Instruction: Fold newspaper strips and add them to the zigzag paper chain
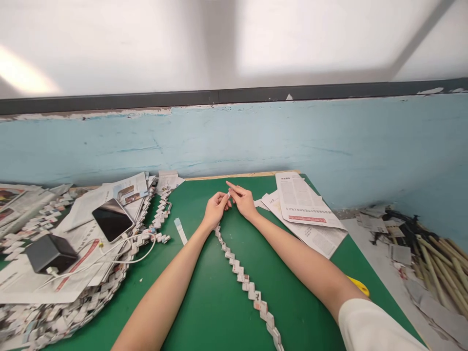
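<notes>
Near the far middle of the green table, my left hand (215, 208) and my right hand (243, 200) meet almost fingertip to fingertip. A small white piece of folded paper strip (229, 195) shows between them, partly covered by fingers. My left fingers are closed around it. On my right hand the index finger points out to the left while the other fingers and thumb pinch at the paper. From under my left hand a zigzag chain of folded newspaper links (251, 291) runs down the table toward me; its join with the held paper is hidden.
Left of my arms lie newspapers (84, 214), a phone (112, 219), a black box (51, 253) with a white cable (142, 261), and more paper chain (109, 287). A loose strip (180, 231) is nearby. Folded newspapers (303, 200) and a yellow handle (360, 286) lie right.
</notes>
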{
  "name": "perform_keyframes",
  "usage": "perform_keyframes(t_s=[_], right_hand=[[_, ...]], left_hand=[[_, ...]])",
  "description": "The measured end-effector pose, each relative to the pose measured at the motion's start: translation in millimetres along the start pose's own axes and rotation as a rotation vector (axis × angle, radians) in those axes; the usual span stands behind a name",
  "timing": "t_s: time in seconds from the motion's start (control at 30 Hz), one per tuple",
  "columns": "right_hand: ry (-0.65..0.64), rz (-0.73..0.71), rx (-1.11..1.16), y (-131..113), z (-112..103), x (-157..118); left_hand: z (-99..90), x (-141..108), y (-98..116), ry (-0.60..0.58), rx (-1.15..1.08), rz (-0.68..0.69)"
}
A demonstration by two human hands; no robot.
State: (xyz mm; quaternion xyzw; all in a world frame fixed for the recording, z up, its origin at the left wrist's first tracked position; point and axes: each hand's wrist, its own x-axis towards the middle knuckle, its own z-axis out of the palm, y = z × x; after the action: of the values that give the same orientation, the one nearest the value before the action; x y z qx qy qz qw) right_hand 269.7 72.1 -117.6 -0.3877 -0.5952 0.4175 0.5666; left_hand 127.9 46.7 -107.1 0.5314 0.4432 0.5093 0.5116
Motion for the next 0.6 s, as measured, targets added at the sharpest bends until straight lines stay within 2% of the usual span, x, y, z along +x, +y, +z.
perform_keyframes(t_s=[0.1, 0.33, 0.5, 0.6], right_hand=[[-0.015, -0.034, -0.003, 3, 0, -1], [-0.065, 0.01, 0.159, -2, -5, 2], [-0.062, 0.086, 0.125, -7, -3, 3], [-0.056, 0.081, 0.131, -6, -2, 4]], left_hand=[[1.3, 0, 2, -0.013, -0.024, 0.009], [1.0, -1, 2, -0.041, -0.03, 0.009], [-0.2, 0, -1, -0.043, -0.025, 0.015], [-0.8, 0, -2, -0.05, -0.025, 0.022]])
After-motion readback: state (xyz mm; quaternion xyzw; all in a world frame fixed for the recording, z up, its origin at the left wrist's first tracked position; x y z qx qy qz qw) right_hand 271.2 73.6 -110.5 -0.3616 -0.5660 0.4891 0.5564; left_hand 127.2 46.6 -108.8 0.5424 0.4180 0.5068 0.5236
